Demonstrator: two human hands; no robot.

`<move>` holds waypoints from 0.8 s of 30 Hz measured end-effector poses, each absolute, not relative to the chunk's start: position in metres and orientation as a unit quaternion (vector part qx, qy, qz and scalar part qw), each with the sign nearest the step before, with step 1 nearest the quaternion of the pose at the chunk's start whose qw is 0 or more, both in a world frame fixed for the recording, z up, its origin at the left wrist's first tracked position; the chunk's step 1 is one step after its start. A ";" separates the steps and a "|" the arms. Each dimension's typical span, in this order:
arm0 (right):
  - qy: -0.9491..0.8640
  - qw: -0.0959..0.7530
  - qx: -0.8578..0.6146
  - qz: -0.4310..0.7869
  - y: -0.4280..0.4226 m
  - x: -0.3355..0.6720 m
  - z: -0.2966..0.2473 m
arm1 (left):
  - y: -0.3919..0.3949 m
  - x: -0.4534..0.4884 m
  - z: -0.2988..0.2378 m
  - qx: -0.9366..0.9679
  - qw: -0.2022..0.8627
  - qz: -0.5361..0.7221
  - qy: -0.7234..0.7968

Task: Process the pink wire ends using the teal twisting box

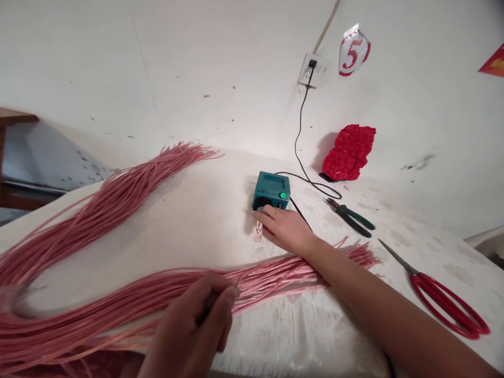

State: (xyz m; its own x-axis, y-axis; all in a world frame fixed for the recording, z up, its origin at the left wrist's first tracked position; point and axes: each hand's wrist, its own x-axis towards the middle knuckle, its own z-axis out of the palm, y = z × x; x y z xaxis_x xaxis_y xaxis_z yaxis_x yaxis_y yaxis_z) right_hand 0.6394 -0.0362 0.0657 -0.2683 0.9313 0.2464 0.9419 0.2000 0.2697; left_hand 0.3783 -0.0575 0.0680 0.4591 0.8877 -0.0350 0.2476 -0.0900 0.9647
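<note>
Head view: slim pink cords (149,294) bend across the desk (208,215), lower run lying left-right, ends pointing right; left hand (197,315) pinches shut, contents unclear; right hand (285,228) meets teal box (272,182), grip indeterminable.

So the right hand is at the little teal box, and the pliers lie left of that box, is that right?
Not quite: the pliers lie to the right of the teal box, as the head view shows. The right hand is at that box, as you say.
</note>
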 end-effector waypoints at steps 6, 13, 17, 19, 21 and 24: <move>-0.762 0.018 -0.618 -0.193 -0.035 0.638 0.060 | -0.044 0.423 0.079 0.676 0.530 0.300 0.414; -0.765 0.036 -0.617 -0.182 -0.036 0.640 0.058 | -0.046 0.436 0.072 0.680 0.527 0.294 0.416; -0.762 0.053 -0.623 -0.172 -0.035 0.640 0.056 | -0.047 0.433 0.081 0.692 0.517 0.291 0.411; -0.761 0.066 -0.622 -0.173 -0.033 0.641 0.053 | -0.038 0.430 0.089 0.697 0.520 0.289 0.399; -0.760 0.080 -0.622 -0.171 -0.031 0.641 0.050 | -0.019 0.428 0.100 0.710 0.522 0.284 0.378; -0.762 0.102 -0.621 -0.152 -0.032 0.641 0.049 | 0.021 0.435 0.117 0.765 0.470 0.273 0.346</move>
State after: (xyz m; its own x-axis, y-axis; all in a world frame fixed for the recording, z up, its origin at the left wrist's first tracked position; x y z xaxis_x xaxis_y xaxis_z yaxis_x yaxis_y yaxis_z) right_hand 0.6412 -0.0318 0.0489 -0.2082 0.9155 0.3442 0.9775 0.1826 0.1055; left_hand 0.4353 0.0211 0.1170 0.6116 0.7856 0.0934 0.2723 -0.3198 0.9075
